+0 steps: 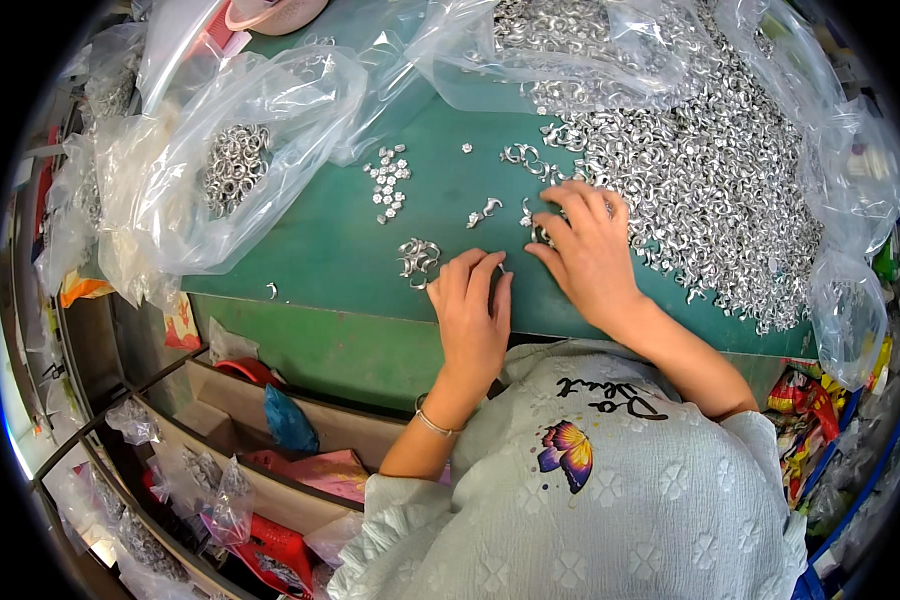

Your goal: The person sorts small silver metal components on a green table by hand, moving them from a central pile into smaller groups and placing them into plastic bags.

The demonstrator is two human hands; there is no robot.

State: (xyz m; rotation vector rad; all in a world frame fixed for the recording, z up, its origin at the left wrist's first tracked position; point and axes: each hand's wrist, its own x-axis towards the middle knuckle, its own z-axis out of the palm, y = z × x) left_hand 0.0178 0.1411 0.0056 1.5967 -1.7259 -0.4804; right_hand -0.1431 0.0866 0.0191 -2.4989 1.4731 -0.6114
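Observation:
My left hand (pixel 471 308) is near the front edge of the green tabletop (pixel 320 240). Its thumb and fingers pinch a small curved silver metal piece (pixel 502 268), of which only a bit shows. Beside its fingertips lies a little heap of curved silver pieces (pixel 419 258). My right hand (pixel 592 255) reaches over the near left border of a large pile of silver metal pieces (pixel 710 170). Its fingers are apart, with a few pieces (pixel 541 236) between thumb and forefinger. Two loose pieces (pixel 485 212) lie between the hands.
Small flower-shaped silver pieces (pixel 388 183) lie left of centre. A clear plastic bag (pixel 300 110) holds more ring-like pieces (pixel 236 170). Plastic sheeting (pixel 610 50) partly covers the large pile. A pink basket (pixel 275 12) stands at the back. Below the table is an open drawer (pixel 355 440) with bags.

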